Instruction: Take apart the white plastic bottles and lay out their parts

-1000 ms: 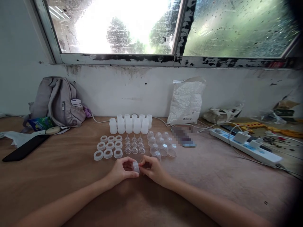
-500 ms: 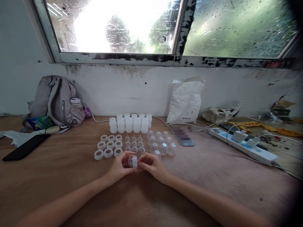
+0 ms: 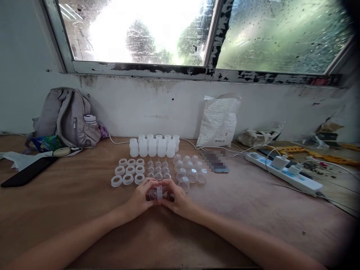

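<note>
In the head view, we take the two-row group of white, waisted plastic bottles (image 3: pixel 152 147) as our landmark. On the near side of the bottles, our left hand (image 3: pixel 140 198) and right hand (image 3: pixel 179 198) meet around a clear, ribbed plastic ring (image 3: pixel 159 192). Both hands are half curled, fingers above and thumbs below, parted about as wide as the ring between their tips. It stands on edge, likely so that both its faces stay within reach, and the opposed grip probably keeps it from rolling. A clear, rounded part shows inside our left hand's curl; we cannot tell how it sits.

Between the bottles and our hands lie clear, pointed plastic teats (image 3: pixel 158 170) in rows. Nearer than the bottles and to their left are translucent white plastic rings (image 3: pixel 128 182); nearer and to their right, clear, domed plastic caps (image 3: pixel 192 175). We judge that such sorting lets either hand pick one piece cleanly. The bottles stand upright and close-packed, perhaps to save room.
</note>
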Demonstrator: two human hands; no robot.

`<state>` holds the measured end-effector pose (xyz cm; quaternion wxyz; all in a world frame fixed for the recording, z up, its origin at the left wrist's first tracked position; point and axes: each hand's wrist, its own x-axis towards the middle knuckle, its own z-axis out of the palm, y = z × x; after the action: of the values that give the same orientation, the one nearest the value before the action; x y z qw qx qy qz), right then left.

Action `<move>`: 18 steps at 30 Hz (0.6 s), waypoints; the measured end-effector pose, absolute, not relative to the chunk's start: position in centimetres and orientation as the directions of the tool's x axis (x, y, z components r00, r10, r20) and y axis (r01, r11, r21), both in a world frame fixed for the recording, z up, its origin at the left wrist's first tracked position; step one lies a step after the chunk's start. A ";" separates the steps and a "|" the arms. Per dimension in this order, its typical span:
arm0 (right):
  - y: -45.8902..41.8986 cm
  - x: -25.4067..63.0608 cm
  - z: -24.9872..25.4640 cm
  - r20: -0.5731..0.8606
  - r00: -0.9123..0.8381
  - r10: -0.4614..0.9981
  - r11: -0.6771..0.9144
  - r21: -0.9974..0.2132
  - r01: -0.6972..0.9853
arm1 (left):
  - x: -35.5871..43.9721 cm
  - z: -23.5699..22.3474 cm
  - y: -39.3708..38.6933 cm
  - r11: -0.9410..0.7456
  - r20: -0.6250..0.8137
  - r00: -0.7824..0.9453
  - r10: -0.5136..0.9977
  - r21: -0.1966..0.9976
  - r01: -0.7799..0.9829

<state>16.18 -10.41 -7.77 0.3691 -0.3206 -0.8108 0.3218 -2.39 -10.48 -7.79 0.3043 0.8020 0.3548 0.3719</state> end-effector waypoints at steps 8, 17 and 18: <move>-10.3 16.4 -7.6 0.503 -0.359 0.786 0.615 -0.694 0.374 | -4.0 -7.0 -9.7 -0.735 0.460 0.575 0.676 0.364 0.573; -10.1 16.1 -7.7 0.468 -0.445 0.763 0.642 -0.624 0.445 | -6.9 -6.0 -7.6 -0.745 0.508 0.620 0.598 0.066 0.664; -10.0 16.1 -7.8 0.468 -0.448 0.762 0.644 -0.620 0.448 | -6.9 -6.2 -7.4 -0.742 0.501 0.623 0.601 0.060 0.668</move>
<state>16.12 -10.04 -7.77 0.3763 -0.3668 -0.8248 0.2087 -6.93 -7.45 -6.18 -0.0662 0.8984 0.3529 0.2529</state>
